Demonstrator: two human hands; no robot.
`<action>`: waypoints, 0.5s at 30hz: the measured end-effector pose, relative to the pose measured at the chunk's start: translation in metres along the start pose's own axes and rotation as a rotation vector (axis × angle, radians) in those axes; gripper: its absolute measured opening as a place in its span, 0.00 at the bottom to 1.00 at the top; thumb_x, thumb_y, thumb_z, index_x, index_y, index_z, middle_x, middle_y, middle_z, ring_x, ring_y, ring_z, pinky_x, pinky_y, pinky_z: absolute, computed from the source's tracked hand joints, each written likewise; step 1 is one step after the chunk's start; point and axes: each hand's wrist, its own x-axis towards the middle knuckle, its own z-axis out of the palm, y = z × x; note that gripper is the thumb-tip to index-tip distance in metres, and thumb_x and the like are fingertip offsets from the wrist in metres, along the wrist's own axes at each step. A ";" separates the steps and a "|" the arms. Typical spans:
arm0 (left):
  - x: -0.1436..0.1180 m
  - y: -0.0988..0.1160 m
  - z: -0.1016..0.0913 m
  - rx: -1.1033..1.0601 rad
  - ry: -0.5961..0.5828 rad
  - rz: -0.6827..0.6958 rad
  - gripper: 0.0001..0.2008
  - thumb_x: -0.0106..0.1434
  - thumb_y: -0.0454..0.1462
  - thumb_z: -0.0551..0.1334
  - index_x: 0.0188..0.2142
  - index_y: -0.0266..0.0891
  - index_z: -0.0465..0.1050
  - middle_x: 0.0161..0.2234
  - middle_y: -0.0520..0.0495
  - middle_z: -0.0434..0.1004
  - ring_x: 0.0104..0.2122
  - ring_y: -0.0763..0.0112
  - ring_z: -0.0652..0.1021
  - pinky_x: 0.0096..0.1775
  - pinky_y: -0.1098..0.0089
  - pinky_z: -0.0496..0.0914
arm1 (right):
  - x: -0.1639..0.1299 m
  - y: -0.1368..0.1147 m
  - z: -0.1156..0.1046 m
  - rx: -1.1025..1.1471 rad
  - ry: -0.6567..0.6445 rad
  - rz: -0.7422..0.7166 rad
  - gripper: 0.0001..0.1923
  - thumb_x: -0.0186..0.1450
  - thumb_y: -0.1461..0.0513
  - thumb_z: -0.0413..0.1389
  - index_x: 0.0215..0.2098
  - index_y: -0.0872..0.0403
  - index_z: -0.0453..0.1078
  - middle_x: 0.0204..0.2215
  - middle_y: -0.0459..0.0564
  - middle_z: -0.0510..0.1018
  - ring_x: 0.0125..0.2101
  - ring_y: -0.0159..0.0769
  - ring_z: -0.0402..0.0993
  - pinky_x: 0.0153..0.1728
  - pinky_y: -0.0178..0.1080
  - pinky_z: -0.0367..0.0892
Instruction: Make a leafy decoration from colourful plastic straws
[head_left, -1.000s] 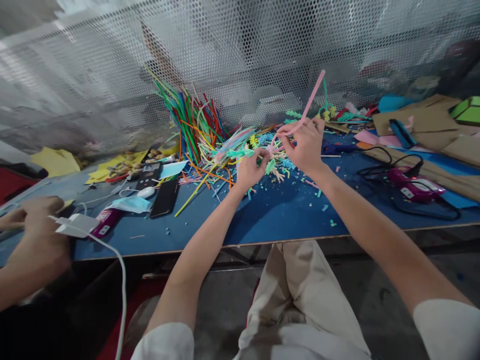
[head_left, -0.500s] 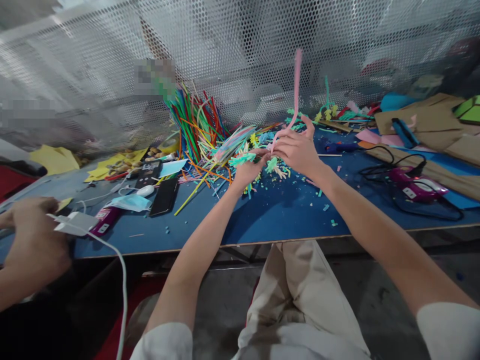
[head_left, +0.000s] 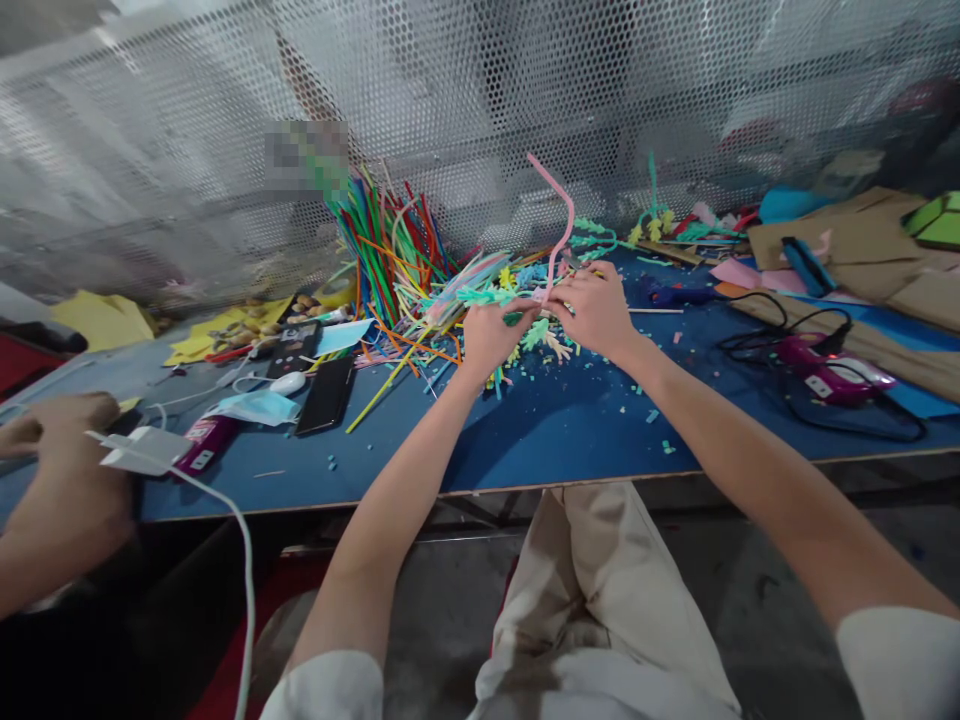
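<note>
Pink pipe cleaner [head_left: 561, 215] between both hands

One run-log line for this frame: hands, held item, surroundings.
left hand: pinching pink pipe cleaner | right hand: pinching same, free end curls up | table: pipe cleaner pile, phone, glue gun

Bright, even light; warped edges.
</note>
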 end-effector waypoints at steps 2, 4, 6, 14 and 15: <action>0.001 0.000 -0.002 0.126 -0.026 0.080 0.08 0.67 0.49 0.73 0.36 0.51 0.89 0.32 0.46 0.87 0.37 0.57 0.84 0.49 0.58 0.74 | 0.000 0.000 0.002 -0.008 -0.005 -0.006 0.15 0.77 0.55 0.56 0.43 0.50 0.84 0.40 0.53 0.89 0.45 0.49 0.79 0.59 0.56 0.62; 0.003 -0.002 -0.006 0.204 -0.048 0.131 0.12 0.70 0.51 0.70 0.39 0.50 0.89 0.31 0.44 0.86 0.38 0.56 0.84 0.51 0.56 0.73 | 0.001 0.001 0.004 -0.005 0.008 0.006 0.14 0.77 0.56 0.56 0.42 0.51 0.84 0.40 0.54 0.88 0.46 0.50 0.79 0.57 0.55 0.64; 0.005 -0.006 -0.012 0.212 -0.008 0.139 0.14 0.69 0.52 0.70 0.43 0.48 0.88 0.35 0.43 0.86 0.43 0.53 0.84 0.54 0.54 0.72 | 0.001 0.003 0.003 -0.016 0.032 0.031 0.15 0.76 0.57 0.56 0.40 0.52 0.83 0.39 0.55 0.88 0.46 0.51 0.78 0.56 0.56 0.64; 0.000 0.003 -0.032 0.218 0.310 0.215 0.21 0.71 0.53 0.65 0.56 0.46 0.79 0.53 0.39 0.80 0.59 0.47 0.76 0.64 0.49 0.65 | 0.002 0.016 -0.005 -0.199 0.076 0.049 0.19 0.79 0.58 0.51 0.43 0.52 0.85 0.41 0.56 0.88 0.47 0.52 0.76 0.54 0.56 0.62; -0.002 0.010 -0.031 0.228 0.269 0.239 0.20 0.71 0.53 0.66 0.55 0.48 0.81 0.52 0.40 0.81 0.59 0.47 0.75 0.65 0.49 0.64 | 0.002 0.015 -0.005 -0.206 0.066 0.034 0.19 0.79 0.57 0.51 0.44 0.52 0.85 0.41 0.55 0.88 0.47 0.52 0.75 0.54 0.56 0.62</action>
